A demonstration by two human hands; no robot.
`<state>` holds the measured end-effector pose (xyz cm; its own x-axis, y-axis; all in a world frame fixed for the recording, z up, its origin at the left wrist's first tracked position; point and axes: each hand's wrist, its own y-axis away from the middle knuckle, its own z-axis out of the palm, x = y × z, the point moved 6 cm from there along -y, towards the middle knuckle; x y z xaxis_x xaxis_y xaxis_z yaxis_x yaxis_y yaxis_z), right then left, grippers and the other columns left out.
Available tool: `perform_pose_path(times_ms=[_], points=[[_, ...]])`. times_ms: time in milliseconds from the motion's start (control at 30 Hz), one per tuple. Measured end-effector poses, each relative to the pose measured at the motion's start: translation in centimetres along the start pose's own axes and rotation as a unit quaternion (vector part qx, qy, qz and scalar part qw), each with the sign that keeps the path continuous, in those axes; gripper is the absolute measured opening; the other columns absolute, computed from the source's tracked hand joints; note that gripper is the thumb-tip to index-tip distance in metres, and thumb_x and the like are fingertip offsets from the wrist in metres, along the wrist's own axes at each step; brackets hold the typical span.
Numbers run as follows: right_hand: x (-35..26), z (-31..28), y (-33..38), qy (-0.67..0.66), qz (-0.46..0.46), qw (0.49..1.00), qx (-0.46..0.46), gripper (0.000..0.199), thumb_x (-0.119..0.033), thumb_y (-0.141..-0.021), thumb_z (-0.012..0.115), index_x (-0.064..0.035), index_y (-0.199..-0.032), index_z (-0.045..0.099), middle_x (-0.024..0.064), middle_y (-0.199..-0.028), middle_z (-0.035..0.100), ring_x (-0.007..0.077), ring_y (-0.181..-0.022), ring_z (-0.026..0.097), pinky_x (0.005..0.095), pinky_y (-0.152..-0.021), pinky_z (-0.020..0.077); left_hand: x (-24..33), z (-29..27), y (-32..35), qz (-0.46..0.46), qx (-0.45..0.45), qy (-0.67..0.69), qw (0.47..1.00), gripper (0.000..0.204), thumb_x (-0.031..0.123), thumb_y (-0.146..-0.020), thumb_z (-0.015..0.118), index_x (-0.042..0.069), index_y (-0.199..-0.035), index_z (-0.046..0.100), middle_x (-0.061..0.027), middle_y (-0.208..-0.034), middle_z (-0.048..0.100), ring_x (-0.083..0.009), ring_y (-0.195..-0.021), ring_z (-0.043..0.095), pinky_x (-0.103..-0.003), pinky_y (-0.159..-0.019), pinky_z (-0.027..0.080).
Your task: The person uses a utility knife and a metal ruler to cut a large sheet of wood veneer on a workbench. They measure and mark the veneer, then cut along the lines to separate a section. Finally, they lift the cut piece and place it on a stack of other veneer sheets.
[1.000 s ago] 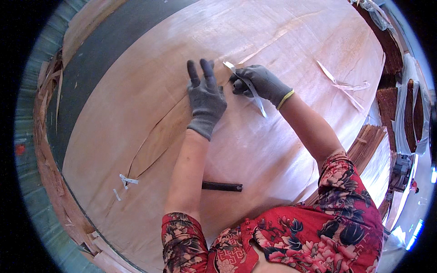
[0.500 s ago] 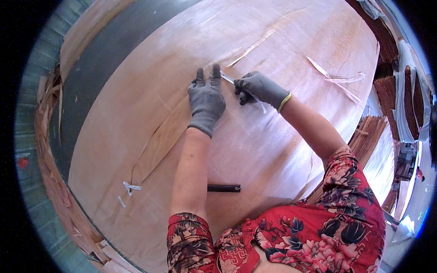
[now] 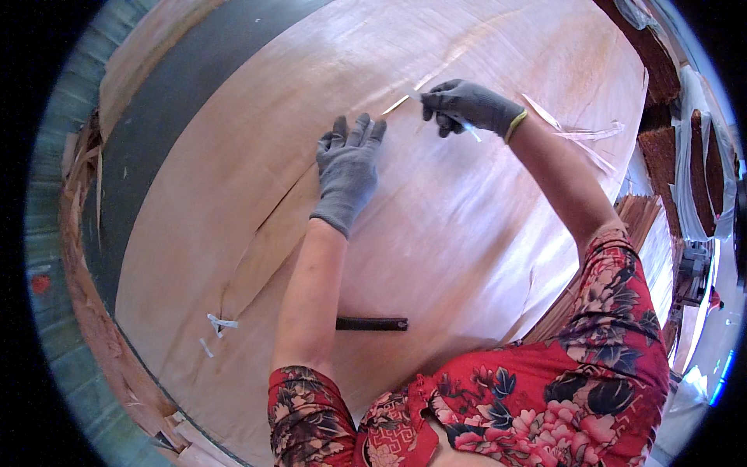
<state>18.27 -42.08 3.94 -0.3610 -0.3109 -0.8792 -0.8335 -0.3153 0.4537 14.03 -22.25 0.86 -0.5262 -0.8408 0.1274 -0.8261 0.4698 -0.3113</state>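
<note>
My left hand (image 3: 348, 173), in a grey glove, lies flat with fingers stretched on a large pale wood veneer sheet (image 3: 443, 226). Beside its fingertips runs a split (image 3: 397, 104) in the veneer. Further right and a little farther away, my gloved right hand (image 3: 473, 107) is pinched on a narrow white strip (image 3: 414, 94) that looks like tape. A white tail (image 3: 473, 134) shows below that hand. From my left hand toward the near left, a darker veneer band (image 3: 268, 249) is edged by a crack, with small white tape pieces (image 3: 222, 322) at its near end.
A black bar (image 3: 372, 324) lies on the veneer by my left forearm. Loose veneer slivers (image 3: 580, 134) lie at the right. Stacked veneer (image 3: 640, 218) stands beyond the right edge; torn scraps (image 3: 85, 280) line the left edge, beside a dark grey surface (image 3: 156, 148).
My right hand has moved away from my left fingertips, up and to the right, taking the white strip along. My left hand has shifted slightly left and its fingers have spread.
</note>
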Motion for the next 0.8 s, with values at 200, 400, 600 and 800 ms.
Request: perform_pose_path(times_ms=[200, 400, 600, 800], points=[[-0.6, 2.8, -2.9, 0.009, 0.007, 0.999, 0.053, 0.042, -0.039, -0.087, 0.060, -0.0001, -0.073, 0.061, 0.0065, -0.060, 0.057, 0.0155, -0.050, 0.058, 0.0257, -0.042, 0.0417, 0.0, 0.2, -0.3, 0.003, -0.021, 0.000, 1.000, 0.050, 0.010, -0.079, 0.049, 0.026, -0.126, 0.053, -0.0069, -0.141, 0.041, -0.0367, -0.131, 0.034, -0.050, -0.104, 0.022], [-0.7, 3.1, -4.3, 0.142, 0.006, 0.990, 0.008, 0.044, -0.038, -0.085, 0.063, -0.0039, -0.059, 0.057, 0.0046, -0.050, 0.050, 0.0138, -0.042, 0.050, 0.0291, -0.040, 0.0439, 0.2, 0.4, -0.2, 0.005, -0.007, 0.006, 1.000, 0.052, 0.008, -0.078, 0.049, 0.024, -0.127, 0.052, -0.0081, -0.139, 0.042, -0.0379, -0.131, 0.033, -0.052, -0.105, 0.021], [-2.1, 3.0, -3.6, 0.247, 0.019, 0.967, 0.055, 0.041, -0.035, -0.080, 0.062, -0.0044, -0.053, 0.056, 0.0065, -0.047, 0.050, 0.0163, -0.039, 0.052, 0.0309, -0.041, 0.0453, 1.3, -1.3, -2.0, -0.040, 0.061, 0.018, 0.997, 0.074, 0.012, -0.078, 0.046, 0.009, -0.146, 0.018, -0.0088, -0.137, 0.043, -0.0362, -0.139, 0.013, -0.052, -0.107, 0.015], [-2.1, 2.1, -2.5, 0.371, 0.051, 0.923, 0.086, 0.038, -0.031, -0.080, 0.056, -0.0047, -0.053, 0.060, 0.0099, -0.048, 0.055, 0.0200, -0.045, 0.060, 0.0310, -0.048, 0.0495, 3.6, 1.1, -4.6, -0.068, -0.063, 0.048, 0.994, 0.068, 0.009, -0.075, 0.048, 0.019, -0.141, 0.034, -0.0071, -0.138, 0.042, -0.0388, -0.135, 0.024, -0.051, -0.108, 0.015]])
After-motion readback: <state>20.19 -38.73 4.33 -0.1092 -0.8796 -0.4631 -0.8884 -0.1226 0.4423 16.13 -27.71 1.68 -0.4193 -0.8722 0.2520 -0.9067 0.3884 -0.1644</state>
